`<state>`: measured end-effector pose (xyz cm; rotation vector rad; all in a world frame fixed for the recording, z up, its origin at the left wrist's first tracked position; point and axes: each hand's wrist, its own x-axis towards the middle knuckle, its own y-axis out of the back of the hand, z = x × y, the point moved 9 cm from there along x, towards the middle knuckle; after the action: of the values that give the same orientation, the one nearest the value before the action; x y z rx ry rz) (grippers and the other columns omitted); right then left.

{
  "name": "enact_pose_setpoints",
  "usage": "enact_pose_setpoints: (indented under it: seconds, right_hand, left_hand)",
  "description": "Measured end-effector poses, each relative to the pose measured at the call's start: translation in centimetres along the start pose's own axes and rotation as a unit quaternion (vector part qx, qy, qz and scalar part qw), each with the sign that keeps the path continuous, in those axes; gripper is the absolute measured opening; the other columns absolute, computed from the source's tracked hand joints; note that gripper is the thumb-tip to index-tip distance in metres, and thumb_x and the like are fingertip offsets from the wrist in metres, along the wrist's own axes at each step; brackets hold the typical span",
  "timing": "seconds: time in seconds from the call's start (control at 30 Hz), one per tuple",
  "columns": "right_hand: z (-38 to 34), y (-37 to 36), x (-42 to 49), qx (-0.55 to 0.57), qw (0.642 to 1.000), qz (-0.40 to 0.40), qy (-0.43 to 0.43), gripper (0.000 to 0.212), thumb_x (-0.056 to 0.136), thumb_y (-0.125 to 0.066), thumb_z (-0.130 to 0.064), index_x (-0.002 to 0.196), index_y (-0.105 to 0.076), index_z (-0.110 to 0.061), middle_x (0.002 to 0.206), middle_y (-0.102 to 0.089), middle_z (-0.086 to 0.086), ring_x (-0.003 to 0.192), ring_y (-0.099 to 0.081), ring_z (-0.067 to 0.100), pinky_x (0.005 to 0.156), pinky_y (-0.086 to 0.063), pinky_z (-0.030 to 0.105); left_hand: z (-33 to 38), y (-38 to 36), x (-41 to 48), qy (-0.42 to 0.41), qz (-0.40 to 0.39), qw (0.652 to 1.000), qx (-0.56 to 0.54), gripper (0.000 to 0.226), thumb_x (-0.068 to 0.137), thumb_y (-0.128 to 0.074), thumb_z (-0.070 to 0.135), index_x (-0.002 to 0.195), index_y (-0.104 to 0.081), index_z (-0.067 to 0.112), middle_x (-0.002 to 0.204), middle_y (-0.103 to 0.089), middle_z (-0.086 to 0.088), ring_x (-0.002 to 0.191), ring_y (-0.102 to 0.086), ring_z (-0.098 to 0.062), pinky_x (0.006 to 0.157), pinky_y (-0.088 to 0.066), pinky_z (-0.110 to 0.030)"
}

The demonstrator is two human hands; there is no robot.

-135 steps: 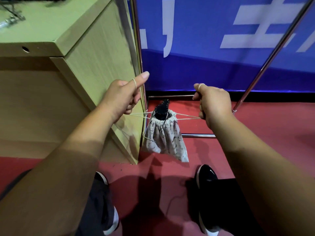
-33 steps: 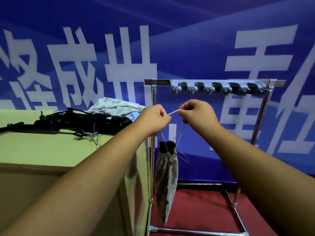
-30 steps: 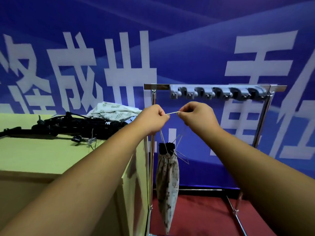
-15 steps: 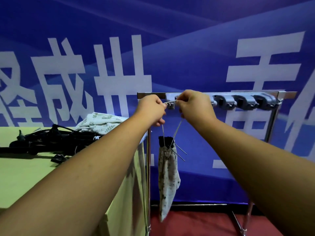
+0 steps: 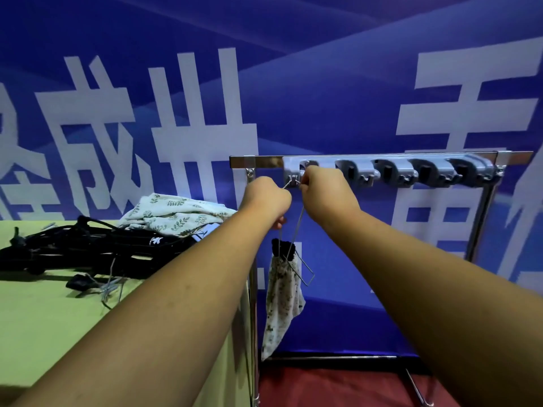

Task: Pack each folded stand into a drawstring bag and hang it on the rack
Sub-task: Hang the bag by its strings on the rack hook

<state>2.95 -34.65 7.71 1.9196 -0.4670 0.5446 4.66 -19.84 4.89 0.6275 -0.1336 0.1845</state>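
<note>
A patterned drawstring bag [image 5: 282,301] hangs by its cords below my hands, the black top of a folded stand [image 5: 282,248] poking out of its gathered mouth. My left hand [image 5: 269,198] and my right hand [image 5: 324,192] each pinch the bag's cord, stretched between them at the leftmost hook [image 5: 292,180] of the rack [image 5: 390,165]. Whether the cord sits over the hook I cannot tell. The rack is a chrome frame with a row of grey clip holders along its top bar.
On the green table [image 5: 58,324] to the left lies a heap of black folded stands [image 5: 88,251] and a pile of leaf-print bags [image 5: 173,212]. A blue banner with white characters covers the wall behind. Red floor lies below the rack.
Both hands have lifted the bag from floor level up to the rack's top bar. The cord has moved from below the bar to the leftmost hook.
</note>
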Motion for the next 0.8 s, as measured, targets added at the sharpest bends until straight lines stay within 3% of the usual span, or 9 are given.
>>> enact_pose_setpoints:
  seconds: [0.07, 0.13, 0.23, 0.3, 0.43, 0.5, 0.6, 0.8]
  right_hand:
    - [0.1, -0.6, -0.2, -0.009, 1.0, -0.002, -0.001, 0.013, 0.103, -0.049, -0.003, 0.101, -0.059, -0.011, 0.087, -0.058, 0.011, 0.08, -0.056, 0.032, 0.053, -0.044, 0.04]
    - [0.3, -0.8, -0.3, -0.015, 1.0, -0.003, -0.005, 0.011, 0.103, -0.05, -0.004, 0.101, -0.058, -0.013, 0.091, -0.059, 0.012, 0.077, -0.056, 0.032, 0.051, -0.037, 0.036]
    - [0.4, -0.8, -0.5, -0.001, 1.0, -0.021, -0.004, 0.007, 0.107, -0.056, -0.016, 0.101, -0.06, -0.015, 0.094, -0.062, 0.011, 0.08, -0.06, 0.033, 0.063, -0.051, 0.039]
    - [0.4, -0.9, -1.0, 0.01, 0.999, -0.04, 0.003, 0.016, 0.108, -0.058, -0.026, 0.096, -0.06, -0.016, 0.092, -0.064, 0.011, 0.08, -0.06, 0.033, 0.067, -0.054, 0.042]
    - [1.1, -0.6, -3.4, 0.01, 0.996, -0.083, -0.018, 0.021, 0.101, -0.053, -0.018, 0.087, -0.066, -0.01, 0.084, -0.071, 0.014, 0.066, -0.059, 0.029, 0.059, -0.055, 0.042]
    - [1.1, -0.4, -5.1, 0.02, 0.991, -0.131, -0.031, 0.022, 0.101, -0.053, -0.02, 0.086, -0.068, -0.016, 0.082, -0.071, 0.009, 0.074, -0.07, 0.032, 0.067, -0.065, 0.05]
    - [0.4, 0.5, -7.0, 0.03, 0.984, -0.172, -0.032, 0.019, 0.1, -0.057, -0.021, 0.091, -0.071, -0.011, 0.084, -0.074, 0.012, 0.083, -0.075, 0.036, 0.072, -0.065, 0.057]
    - [-2.5, 3.6, -11.1, 0.07, 0.975, -0.21, -0.022, 0.017, 0.105, -0.058, -0.02, 0.101, -0.072, -0.011, 0.092, -0.077, 0.009, 0.079, -0.078, 0.025, 0.07, -0.067, 0.045]
  left_hand:
    - [-0.1, -0.6, -0.3, -0.011, -0.012, 1.0, 0.018, 0.017, 0.093, -0.052, 0.005, 0.099, -0.067, 0.001, 0.075, -0.074, -0.024, 0.055, -0.075, -0.036, 0.063, -0.066, -0.056]
    - [-0.1, -1.2, -0.4, -0.015, -0.025, 0.999, 0.023, 0.016, 0.099, -0.052, 0.007, 0.099, -0.067, 0.002, 0.08, -0.076, -0.022, 0.058, -0.076, -0.037, 0.063, -0.066, -0.056]
    - [-0.1, -1.9, -0.7, -0.021, -0.054, 0.997, 0.046, 0.017, 0.104, -0.049, 0.01, 0.102, -0.065, 0.004, 0.088, -0.078, -0.019, 0.064, -0.078, -0.036, 0.068, -0.067, -0.056]
    - [-0.5, -2.2, -1.4, -0.021, -0.077, 0.994, 0.069, 0.02, 0.1, -0.047, 0.008, 0.103, -0.067, 0.003, 0.087, -0.078, -0.02, 0.065, -0.078, -0.037, 0.069, -0.067, -0.056]
    - [-0.9, -2.0, -3.8, -0.03, -0.119, 0.99, 0.067, 0.026, 0.098, -0.047, 0.007, 0.106, -0.071, 0.003, 0.098, -0.077, -0.021, 0.074, -0.08, -0.036, 0.071, -0.067, -0.056]
    - [-1.1, -1.3, -5.0, -0.028, -0.129, 0.99, 0.059, 0.025, 0.099, -0.046, 0.006, 0.105, -0.07, 0.0, 0.105, -0.076, -0.023, 0.076, -0.08, -0.033, 0.073, -0.066, -0.056]
    - [-1.4, -0.1, -6.7, -0.026, -0.128, 0.99, 0.048, 0.021, 0.101, -0.046, 0.007, 0.101, -0.067, 0.006, 0.113, -0.073, -0.023, 0.077, -0.081, -0.03, 0.074, -0.067, -0.055]
    - [-1.2, 2.6, -11.4, -0.042, -0.17, 0.984, 0.033, 0.017, 0.103, -0.052, 0.01, 0.103, -0.068, 0.005, 0.111, -0.077, -0.014, 0.083, -0.081, -0.033, 0.064, -0.059, -0.039]
